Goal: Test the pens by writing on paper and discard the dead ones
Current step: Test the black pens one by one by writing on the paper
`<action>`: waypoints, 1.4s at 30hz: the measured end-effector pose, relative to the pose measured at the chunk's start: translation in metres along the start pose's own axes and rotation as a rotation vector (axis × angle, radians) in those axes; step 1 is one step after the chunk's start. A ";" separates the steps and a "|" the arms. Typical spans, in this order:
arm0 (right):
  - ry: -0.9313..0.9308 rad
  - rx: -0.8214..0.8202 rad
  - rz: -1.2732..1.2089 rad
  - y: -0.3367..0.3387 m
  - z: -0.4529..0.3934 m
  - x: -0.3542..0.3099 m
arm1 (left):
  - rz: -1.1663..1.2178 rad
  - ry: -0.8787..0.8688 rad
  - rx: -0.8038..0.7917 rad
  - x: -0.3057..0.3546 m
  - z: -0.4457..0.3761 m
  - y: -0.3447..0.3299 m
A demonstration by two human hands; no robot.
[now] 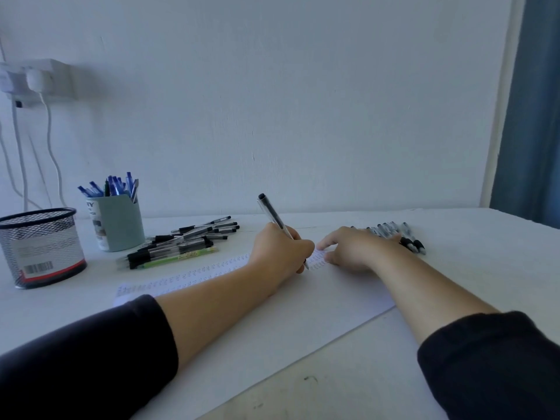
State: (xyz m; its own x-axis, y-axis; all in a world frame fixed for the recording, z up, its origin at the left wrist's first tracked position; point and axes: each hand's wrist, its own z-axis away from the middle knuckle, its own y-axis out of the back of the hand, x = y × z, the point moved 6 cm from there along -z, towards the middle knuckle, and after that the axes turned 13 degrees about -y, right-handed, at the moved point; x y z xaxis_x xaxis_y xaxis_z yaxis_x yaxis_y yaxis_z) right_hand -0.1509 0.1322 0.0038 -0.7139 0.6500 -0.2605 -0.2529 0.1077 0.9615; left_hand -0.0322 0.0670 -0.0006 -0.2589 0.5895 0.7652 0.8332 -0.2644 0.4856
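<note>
My left hand (280,253) grips a clear pen with a black cap end (272,215), its tip down on the white paper sheet (272,316) near the far edge. Rows of small written marks (188,275) run along that edge. My right hand (351,248) rests flat on the paper beside the pen tip, fingers spread and holding the sheet down. A heap of black-and-clear pens (185,241) with one green pen (178,259) lies to the left. A row of several black pens (400,234) lies behind my right hand.
A black mesh basket (39,247) stands at the far left. Beside it a pale green cup (118,222) holds several blue pens. A wall socket with white cables (36,83) hangs at the upper left. A blue curtain (530,110) borders the right.
</note>
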 end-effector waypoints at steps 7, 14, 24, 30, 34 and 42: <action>-0.012 0.002 0.008 -0.001 0.001 0.001 | -0.037 -0.006 0.003 0.002 0.000 0.000; -0.022 -0.005 0.015 -0.001 0.003 0.000 | -0.039 -0.013 0.010 0.003 0.001 0.001; -0.029 -0.015 0.028 -0.002 0.001 -0.001 | -0.040 -0.012 0.014 0.003 0.001 0.000; -0.038 -0.012 0.031 -0.002 -0.002 0.000 | -0.035 -0.022 0.018 0.004 0.002 0.001; -0.029 -0.007 0.008 -0.003 -0.005 0.000 | -0.043 -0.023 0.000 0.005 0.003 0.000; -0.039 -0.020 0.040 -0.001 0.002 -0.001 | -0.061 -0.022 0.005 0.006 0.003 0.001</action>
State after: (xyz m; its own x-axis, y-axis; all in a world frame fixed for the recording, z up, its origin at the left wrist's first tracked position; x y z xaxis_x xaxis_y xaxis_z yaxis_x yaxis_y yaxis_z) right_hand -0.1485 0.1324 0.0033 -0.6975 0.6827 -0.2177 -0.2379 0.0660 0.9690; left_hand -0.0317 0.0731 0.0029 -0.2980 0.6211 0.7248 0.8189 -0.2238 0.5284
